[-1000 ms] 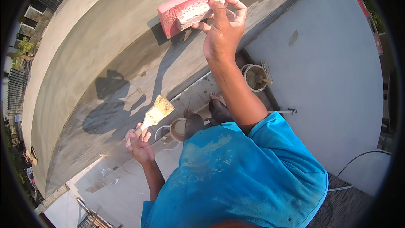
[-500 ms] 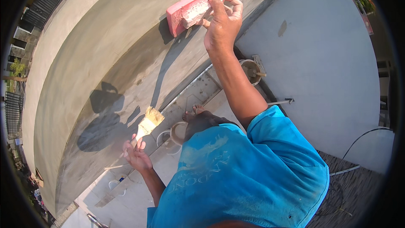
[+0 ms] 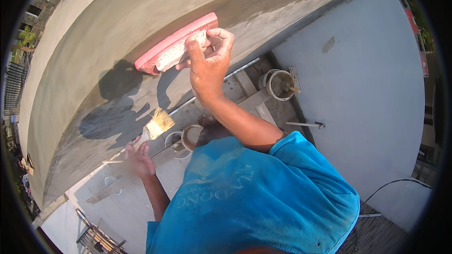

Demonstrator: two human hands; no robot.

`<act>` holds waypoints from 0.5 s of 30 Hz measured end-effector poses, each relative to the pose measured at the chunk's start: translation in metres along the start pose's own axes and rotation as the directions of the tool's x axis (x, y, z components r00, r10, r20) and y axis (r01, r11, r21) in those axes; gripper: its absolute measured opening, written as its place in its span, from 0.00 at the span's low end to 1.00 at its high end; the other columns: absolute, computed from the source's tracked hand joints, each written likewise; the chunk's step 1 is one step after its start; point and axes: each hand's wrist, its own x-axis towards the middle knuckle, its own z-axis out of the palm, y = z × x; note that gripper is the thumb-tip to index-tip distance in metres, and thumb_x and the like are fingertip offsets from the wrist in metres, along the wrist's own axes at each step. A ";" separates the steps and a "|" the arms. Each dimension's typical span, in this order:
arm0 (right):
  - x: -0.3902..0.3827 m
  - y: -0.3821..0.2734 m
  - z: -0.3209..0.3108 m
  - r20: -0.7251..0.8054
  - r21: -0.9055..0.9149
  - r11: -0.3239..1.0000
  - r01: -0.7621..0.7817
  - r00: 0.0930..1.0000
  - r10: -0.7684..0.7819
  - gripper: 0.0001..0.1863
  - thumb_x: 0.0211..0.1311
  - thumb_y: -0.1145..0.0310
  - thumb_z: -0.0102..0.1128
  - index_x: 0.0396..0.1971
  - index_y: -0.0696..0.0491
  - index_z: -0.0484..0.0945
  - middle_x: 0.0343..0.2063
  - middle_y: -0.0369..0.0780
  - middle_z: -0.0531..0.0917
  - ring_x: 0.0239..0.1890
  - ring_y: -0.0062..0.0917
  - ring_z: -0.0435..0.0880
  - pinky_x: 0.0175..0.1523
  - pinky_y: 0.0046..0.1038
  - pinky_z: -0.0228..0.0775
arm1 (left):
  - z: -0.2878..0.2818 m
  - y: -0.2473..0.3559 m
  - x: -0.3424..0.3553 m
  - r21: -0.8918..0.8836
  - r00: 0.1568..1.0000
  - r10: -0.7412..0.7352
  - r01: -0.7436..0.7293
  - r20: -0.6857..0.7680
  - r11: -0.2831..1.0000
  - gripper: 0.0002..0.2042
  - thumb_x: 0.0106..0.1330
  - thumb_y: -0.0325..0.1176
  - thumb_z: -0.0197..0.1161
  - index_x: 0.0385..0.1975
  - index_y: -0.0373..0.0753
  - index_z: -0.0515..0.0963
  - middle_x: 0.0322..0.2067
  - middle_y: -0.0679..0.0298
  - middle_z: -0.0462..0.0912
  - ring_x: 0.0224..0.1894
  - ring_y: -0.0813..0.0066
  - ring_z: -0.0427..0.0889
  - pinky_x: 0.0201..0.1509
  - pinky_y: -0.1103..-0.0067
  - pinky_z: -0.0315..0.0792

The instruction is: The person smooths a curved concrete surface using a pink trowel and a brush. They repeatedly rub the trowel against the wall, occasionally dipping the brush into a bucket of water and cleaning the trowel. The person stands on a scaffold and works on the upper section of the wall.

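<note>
My right hand (image 3: 209,63) is closed round the pale, plaster-smeared handle of a red plastering float (image 3: 176,42). The float's far side faces the grey plastered wall (image 3: 263,7) and appears to lie against it, though its working face is hidden. Lower and to the left, my left hand (image 3: 140,159) grips a wide paintbrush (image 3: 158,123) by its handle. Its pale bristles point up and to the right, apart from the wall. That hand is slightly blurred, with its fingers wrapped about the handle.
A bucket of grey mix (image 3: 281,84) with a tool in it stands beside the smooth pale wall (image 3: 358,94). Below me, another bucket (image 3: 192,136) sits near my feet. A short pipe (image 3: 303,124) sticks out of the pale wall. Planks and sticks (image 3: 101,237) lie lower left.
My right hand has moved the float left and down along the wall, and the float is tilted differently. My left hand, still holding the paintbrush, has shifted slightly. The whole view has turned a little.
</note>
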 end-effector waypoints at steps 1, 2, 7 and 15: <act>-0.007 0.026 -0.017 -0.007 -0.049 0.997 -0.056 0.998 0.056 0.20 0.67 0.75 0.60 0.50 0.52 0.59 0.39 0.40 0.75 0.36 0.22 0.81 0.26 0.27 0.83 | -0.003 -0.004 -0.003 -0.020 0.999 -0.002 0.001 -0.047 1.000 0.15 0.76 0.40 0.56 0.51 0.34 0.70 0.50 0.42 0.80 0.43 0.59 0.87 0.41 0.77 0.84; -0.015 0.054 -0.037 -0.008 -0.100 0.989 -0.108 0.994 0.108 0.19 0.67 0.76 0.60 0.50 0.52 0.60 0.39 0.40 0.73 0.36 0.20 0.80 0.26 0.26 0.83 | -0.003 -0.010 -0.003 -0.048 0.996 -0.002 -0.002 -0.094 0.999 0.15 0.76 0.41 0.56 0.51 0.35 0.70 0.50 0.42 0.80 0.42 0.59 0.88 0.41 0.77 0.84; 0.004 0.039 -0.074 -0.044 -0.064 0.982 -0.175 0.984 0.173 0.18 0.68 0.72 0.58 0.51 0.52 0.61 0.45 0.42 0.72 0.45 0.23 0.78 0.29 0.29 0.83 | -0.037 -0.051 -0.017 -0.134 0.992 0.058 -0.073 -0.114 0.988 0.14 0.75 0.40 0.56 0.50 0.36 0.72 0.46 0.42 0.82 0.38 0.64 0.89 0.41 0.75 0.87; 0.013 0.085 -0.111 0.238 -0.591 0.805 0.041 0.963 0.126 0.19 0.65 0.71 0.65 0.47 0.52 0.63 0.48 0.45 0.75 0.42 0.25 0.82 0.26 0.20 0.80 | -0.013 -0.066 -0.027 -0.032 0.918 -0.104 0.099 -0.382 0.995 0.15 0.72 0.39 0.59 0.49 0.33 0.75 0.43 0.48 0.85 0.37 0.65 0.87 0.45 0.74 0.84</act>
